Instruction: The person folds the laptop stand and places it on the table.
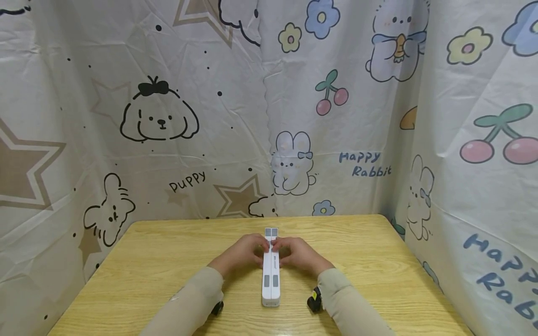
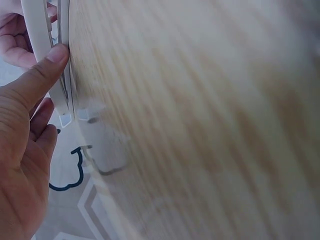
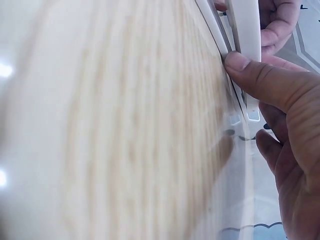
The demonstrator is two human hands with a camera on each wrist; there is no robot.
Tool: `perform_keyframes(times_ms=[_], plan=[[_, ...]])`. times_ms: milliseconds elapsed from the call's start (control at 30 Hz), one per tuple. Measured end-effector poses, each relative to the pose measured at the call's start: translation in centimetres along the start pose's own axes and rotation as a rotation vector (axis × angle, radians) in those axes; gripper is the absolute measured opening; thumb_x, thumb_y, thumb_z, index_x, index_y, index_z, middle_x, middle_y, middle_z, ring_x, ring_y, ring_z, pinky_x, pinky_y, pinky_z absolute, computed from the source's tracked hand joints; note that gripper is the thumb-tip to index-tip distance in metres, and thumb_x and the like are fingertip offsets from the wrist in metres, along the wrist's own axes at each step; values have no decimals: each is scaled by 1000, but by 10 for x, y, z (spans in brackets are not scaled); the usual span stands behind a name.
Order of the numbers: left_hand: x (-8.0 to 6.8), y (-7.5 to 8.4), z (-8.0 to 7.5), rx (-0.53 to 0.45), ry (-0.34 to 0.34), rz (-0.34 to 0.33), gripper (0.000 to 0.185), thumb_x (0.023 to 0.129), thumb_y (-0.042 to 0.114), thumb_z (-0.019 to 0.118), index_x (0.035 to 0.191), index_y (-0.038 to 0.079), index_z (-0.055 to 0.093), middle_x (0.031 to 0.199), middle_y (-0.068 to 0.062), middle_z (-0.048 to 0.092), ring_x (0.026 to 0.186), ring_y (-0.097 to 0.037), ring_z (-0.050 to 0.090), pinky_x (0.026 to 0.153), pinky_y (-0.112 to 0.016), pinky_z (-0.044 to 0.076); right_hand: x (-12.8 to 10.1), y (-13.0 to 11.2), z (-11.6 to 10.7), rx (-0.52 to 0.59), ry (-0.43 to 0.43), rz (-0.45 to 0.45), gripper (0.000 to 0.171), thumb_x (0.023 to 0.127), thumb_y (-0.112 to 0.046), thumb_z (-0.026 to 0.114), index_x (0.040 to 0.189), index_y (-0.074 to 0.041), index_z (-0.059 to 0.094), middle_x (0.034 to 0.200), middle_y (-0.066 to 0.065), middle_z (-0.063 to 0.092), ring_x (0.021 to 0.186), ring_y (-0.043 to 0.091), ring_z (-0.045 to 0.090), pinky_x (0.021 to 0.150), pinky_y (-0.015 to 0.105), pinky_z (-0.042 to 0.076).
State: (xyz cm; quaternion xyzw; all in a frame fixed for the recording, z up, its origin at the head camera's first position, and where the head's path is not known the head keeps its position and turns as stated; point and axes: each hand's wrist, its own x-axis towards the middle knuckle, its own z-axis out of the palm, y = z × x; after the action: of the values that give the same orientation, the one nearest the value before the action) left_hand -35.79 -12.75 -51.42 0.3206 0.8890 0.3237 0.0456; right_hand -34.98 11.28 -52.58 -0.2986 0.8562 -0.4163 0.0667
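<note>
A long white folding laptop stand (image 1: 271,291) lies folded on the table, its length pointing away from me. Grey pads show near both of its ends. My left hand (image 1: 245,252) grips its left side around the far half, fingertips over the top. From the opposite side my right hand (image 1: 302,254) holds it at about the same height. In the left wrist view, the thumb of the left hand (image 2: 25,150) presses along the lower edge of the stand (image 2: 40,30). The right wrist view has the right thumb (image 3: 245,65) against a narrow gap between the stand's white bars (image 3: 246,30).
The wood-grain table (image 1: 168,247) extends on both sides of the stand. Behind it and along its sides hangs a pale curtain (image 1: 235,126) printed with cartoon animals, stars and flowers. A black wrist camera (image 1: 314,299) sits under the right sleeve.
</note>
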Motion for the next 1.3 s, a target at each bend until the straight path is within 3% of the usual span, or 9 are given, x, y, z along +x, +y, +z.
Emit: perform_keyframes(times_ms=[267, 500, 733, 867, 1067, 1300], plan=[[-3, 1, -2, -2, -14, 12, 31, 74, 6, 90, 97, 18, 72, 115, 7, 69, 113, -14, 60, 107, -39, 49, 1, 1, -1, -42, -12, -4, 36, 81, -3, 84, 109, -24, 74, 148, -1, 59, 145, 24, 44, 123, 46, 33], [-2, 3, -5, 53, -25, 56, 28, 75, 8, 90, 99, 13, 75, 117, 3, 69, 113, -16, 61, 105, -37, 51, 2, 0, -2, -56, -20, -12, 35, 82, -2, 83, 109, -22, 74, 148, -2, 59, 145, 24, 45, 123, 45, 32], [-1, 2, -5, 39, -20, 31, 28, 74, 8, 90, 99, 12, 77, 118, 2, 71, 116, -18, 62, 109, -41, 49, 1, -3, -4, -80, -21, -33, 29, 82, -3, 83, 106, -18, 76, 147, 2, 60, 144, 29, 46, 122, 50, 32], [-2, 0, -5, -17, -15, 6, 28, 75, 9, 89, 100, 12, 78, 122, -2, 71, 121, -23, 62, 113, -46, 46, -1, -5, -6, -63, -36, -21, 29, 83, -4, 82, 107, -18, 76, 148, 2, 59, 145, 29, 45, 123, 51, 31], [-5, -3, -3, -187, 29, -108, 29, 79, 14, 88, 106, 18, 78, 134, -3, 68, 131, -27, 58, 116, -49, 42, -4, -7, -8, -65, -45, -3, 30, 86, -5, 80, 112, -19, 75, 151, 2, 56, 147, 27, 43, 123, 50, 31], [-11, 6, 3, -289, 85, -169, 20, 88, 21, 82, 107, 18, 78, 128, -1, 71, 132, -29, 58, 117, -51, 40, -8, -9, -8, -119, -80, 6, 28, 91, -12, 76, 115, -26, 74, 154, -2, 53, 149, 24, 40, 124, 50, 28]])
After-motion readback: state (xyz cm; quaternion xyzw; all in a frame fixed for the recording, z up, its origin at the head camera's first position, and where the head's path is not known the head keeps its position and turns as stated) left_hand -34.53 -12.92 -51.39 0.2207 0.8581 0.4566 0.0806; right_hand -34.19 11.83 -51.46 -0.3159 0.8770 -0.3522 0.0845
